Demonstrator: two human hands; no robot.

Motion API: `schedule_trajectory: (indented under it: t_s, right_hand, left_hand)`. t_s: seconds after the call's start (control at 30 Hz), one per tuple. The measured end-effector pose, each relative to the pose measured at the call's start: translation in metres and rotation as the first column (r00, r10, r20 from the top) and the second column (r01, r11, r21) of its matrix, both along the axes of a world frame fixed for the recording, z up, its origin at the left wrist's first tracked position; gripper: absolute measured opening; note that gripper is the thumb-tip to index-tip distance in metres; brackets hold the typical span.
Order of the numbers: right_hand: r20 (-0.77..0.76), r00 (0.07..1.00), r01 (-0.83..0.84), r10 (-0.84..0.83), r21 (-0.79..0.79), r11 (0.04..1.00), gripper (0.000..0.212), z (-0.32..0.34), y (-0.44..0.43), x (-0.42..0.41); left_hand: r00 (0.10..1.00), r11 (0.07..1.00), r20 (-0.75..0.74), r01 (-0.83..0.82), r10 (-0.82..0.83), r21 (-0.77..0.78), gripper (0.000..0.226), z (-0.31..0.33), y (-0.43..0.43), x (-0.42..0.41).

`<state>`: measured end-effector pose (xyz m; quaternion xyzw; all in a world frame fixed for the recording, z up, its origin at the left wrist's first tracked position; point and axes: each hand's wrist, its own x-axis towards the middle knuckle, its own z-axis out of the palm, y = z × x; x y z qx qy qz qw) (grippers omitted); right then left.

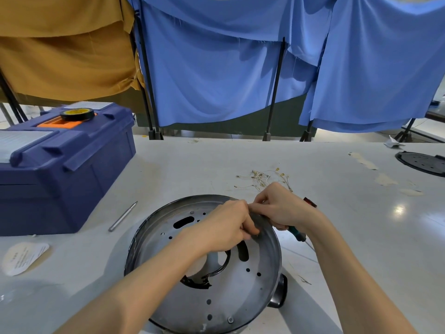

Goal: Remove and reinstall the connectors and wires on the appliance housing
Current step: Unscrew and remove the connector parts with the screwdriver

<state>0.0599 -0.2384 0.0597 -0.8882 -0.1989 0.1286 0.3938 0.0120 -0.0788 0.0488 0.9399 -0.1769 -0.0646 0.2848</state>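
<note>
Where both hands meet at the far-right rim of the housing (192, 297), the working point lies on the rim wall, between the two sets of fingertips and hidden by them. The left hand (228, 222) reaches from inside the round pan, its fingers curled against the inner face of the rim and apparently clamped on it. The right hand (281, 208) comes over from outside with fingers bent toward the same spot; whether they pinch a connector or only press the metal cannot be told. Loose wires (262, 178) with brass terminals lie in a tangle on the table (361, 237), beyond the rim and just far of the right hand, with no single long axis. The right hand is thus the nearer one, and a reach for a wire would probably run straight away from the body. A screwdriver (297, 232) shows its green handle below the right wrist, just outside the rim and pointing near-right; whether it is held is unclear.
</note>
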Motion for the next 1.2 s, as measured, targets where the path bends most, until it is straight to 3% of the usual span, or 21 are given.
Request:
schedule_trajectory:
  t_s: [0.17, 0.33, 0.43, 0.5, 0.63, 0.73, 0.93, 1.07, 1.2]
  right_hand:
    - [-0.004, 1.0, 0.025, -0.025, 0.034, 0.999, 0.046, 0.0, 0.001, 0.0]
    - [-0.001, 0.995, 0.104, -0.104, 0.035, 0.994, 0.044, -0.001, 0.002, -0.001]
    - [0.009, 0.985, 0.172, -0.173, 0.043, 0.984, 0.037, -0.001, 0.005, -0.002]
    - [0.006, 0.975, 0.22, -0.22, 0.057, 0.974, 0.039, -0.001, 0.007, -0.003]
    - [-0.149, 0.945, 0.309, -0.291, 0.118, 0.944, 0.03, 0.001, 0.003, -0.002]
    - [-0.223, 0.92, 0.353, -0.323, 0.112, 0.929, 0.048, -0.002, -0.004, 0.001]
    - [-0.312, 0.864, 0.441, -0.395, 0.09, 0.893, 0.034, -0.011, -0.018, 0.005]
    - [-0.279, 0.819, 0.543, -0.501, 0.096, 0.834, 0.02, -0.011, -0.045, 0.009]
    - [-0.175, 0.773, 0.624, -0.609, 0.046, 0.78, 0.006, -0.01, -0.08, 0.015]
  left_hand:
    - [0.997, 0.995, -0.038, 0.075, -0.072, 0.068, 0.014, 0.005, 0.001, -0.009]
    - [0.988, 0.987, -0.093, 0.13, -0.121, 0.098, 0.06, 0.018, -0.004, -0.019]
    - [0.992, 0.951, -0.105, 0.099, -0.071, 0.294, 0.065, 0.018, -0.01, -0.023]
    - [0.998, 0.929, -0.043, 0.056, -0.043, 0.366, 0.06, 0.016, -0.012, -0.024]
    - [0.996, 0.947, 0.084, -0.033, 0.007, 0.32, 0.036, 0.013, -0.011, -0.027]
    - [0.984, 0.953, 0.174, -0.091, 0.042, 0.289, 0.021, 0.007, -0.015, -0.033]
    - [0.977, 0.944, 0.169, -0.177, 0.133, 0.277, 0.024, -0.003, -0.024, -0.036]
    - [0.974, 0.948, 0.173, -0.19, 0.148, 0.257, 0.036, -0.008, -0.024, -0.034]
    - [0.957, 0.945, 0.22, -0.237, 0.188, 0.224, 0.011, -0.016, -0.024, -0.03]
